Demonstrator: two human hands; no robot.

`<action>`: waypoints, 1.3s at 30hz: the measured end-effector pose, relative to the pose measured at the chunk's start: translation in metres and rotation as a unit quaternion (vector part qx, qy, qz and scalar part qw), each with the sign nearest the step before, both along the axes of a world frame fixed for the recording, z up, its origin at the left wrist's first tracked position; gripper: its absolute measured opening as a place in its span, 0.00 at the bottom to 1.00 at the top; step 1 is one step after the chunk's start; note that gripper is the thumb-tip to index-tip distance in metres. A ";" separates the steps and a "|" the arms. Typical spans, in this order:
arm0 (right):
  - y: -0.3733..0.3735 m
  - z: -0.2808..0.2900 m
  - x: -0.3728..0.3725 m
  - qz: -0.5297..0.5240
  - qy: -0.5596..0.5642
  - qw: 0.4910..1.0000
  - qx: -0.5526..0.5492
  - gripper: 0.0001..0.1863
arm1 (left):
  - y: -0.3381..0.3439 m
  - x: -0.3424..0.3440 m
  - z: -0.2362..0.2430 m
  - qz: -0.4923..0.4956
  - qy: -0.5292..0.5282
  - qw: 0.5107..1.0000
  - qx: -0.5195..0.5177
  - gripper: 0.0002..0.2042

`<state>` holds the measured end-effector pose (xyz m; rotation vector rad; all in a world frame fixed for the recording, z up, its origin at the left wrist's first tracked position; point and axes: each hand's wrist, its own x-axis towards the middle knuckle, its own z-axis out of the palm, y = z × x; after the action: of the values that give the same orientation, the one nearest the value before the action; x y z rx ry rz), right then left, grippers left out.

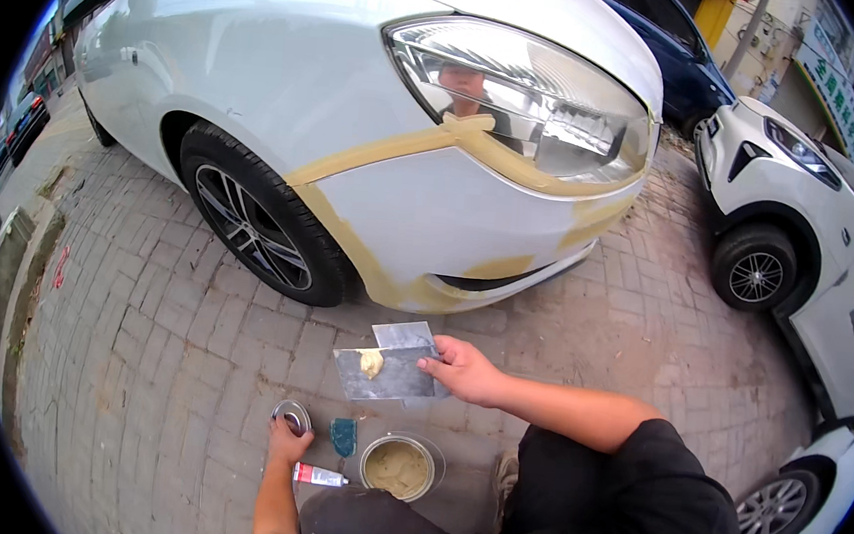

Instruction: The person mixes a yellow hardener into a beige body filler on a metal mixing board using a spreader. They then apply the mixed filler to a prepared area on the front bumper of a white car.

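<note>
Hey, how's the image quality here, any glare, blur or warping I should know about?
Head view: soft daylight, no hard-edged shadows around the plate or can; head view: the glossy headlight mirrors a person; head view: fisheye bends the paving and tilts the SUV toward a black rim; head view: the right hand shows no obvious motion blur.

Plate point(400, 377): dull grey metal, scuffed. Putty blob point(371, 364): smooth, creamy. Car body point(282, 65): glossy paint. Paving point(155, 346): matt, rough.

Head fisheye looks down, forward (rim perhaps murky).
</note>
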<state>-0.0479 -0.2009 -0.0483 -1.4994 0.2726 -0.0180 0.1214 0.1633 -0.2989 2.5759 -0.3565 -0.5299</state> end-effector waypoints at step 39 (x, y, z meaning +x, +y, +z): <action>-0.016 0.065 -0.081 -0.125 -0.058 0.958 0.252 0.17 | -0.130 -0.063 0.139 -0.264 0.473 0.840 -0.023 0.20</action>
<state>-0.1284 -0.2167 0.0171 -0.9457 0.3424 -0.2226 0.0587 0.0331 -0.1595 1.8115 -0.6816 -1.8357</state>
